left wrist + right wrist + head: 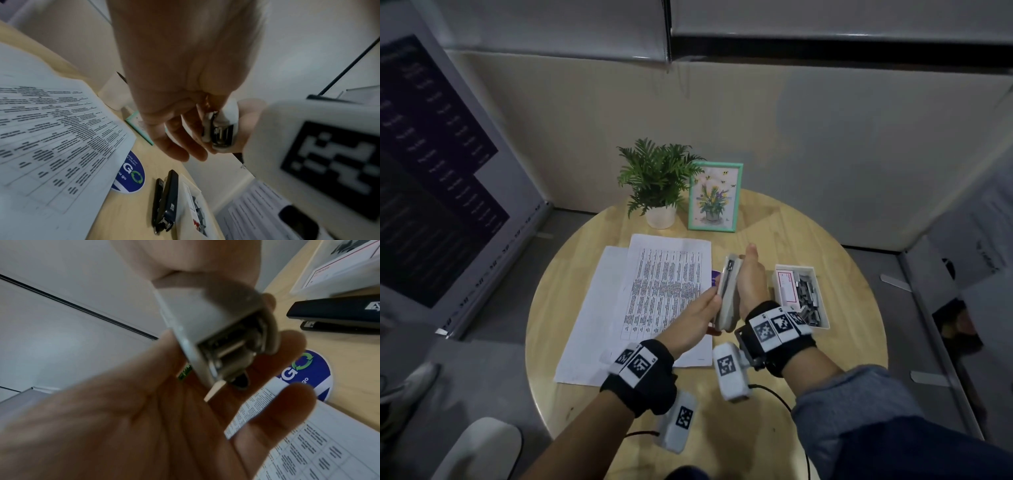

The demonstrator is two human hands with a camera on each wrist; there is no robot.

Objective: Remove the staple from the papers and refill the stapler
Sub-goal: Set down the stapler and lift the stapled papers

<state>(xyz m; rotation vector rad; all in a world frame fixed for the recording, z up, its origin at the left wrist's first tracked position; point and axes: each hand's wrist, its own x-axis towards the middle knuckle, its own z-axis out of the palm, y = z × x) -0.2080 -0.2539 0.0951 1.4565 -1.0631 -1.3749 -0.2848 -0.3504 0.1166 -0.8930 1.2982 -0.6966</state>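
A white stapler (726, 291) is held up above the round wooden table (784, 222), front end away from me. My right hand (751, 277) grips it from the right, thumb pointing up. My left hand (707, 303) lies with straight fingers flat against its left side. Close up, the white stapler (216, 321) shows its metal staple channel at the end; it appears again as the white stapler (223, 129) beside my left hand (183, 142). Printed papers (664, 291) lie flat on the table to the left. A white box of staple strips (806, 294) sits to the right.
A black stapler (167, 198) lies on the table below my hands, next to a round blue sticker (132, 173). A potted plant (657, 181) and a green picture frame (715, 197) stand at the table's far edge. Walls enclose the table closely.
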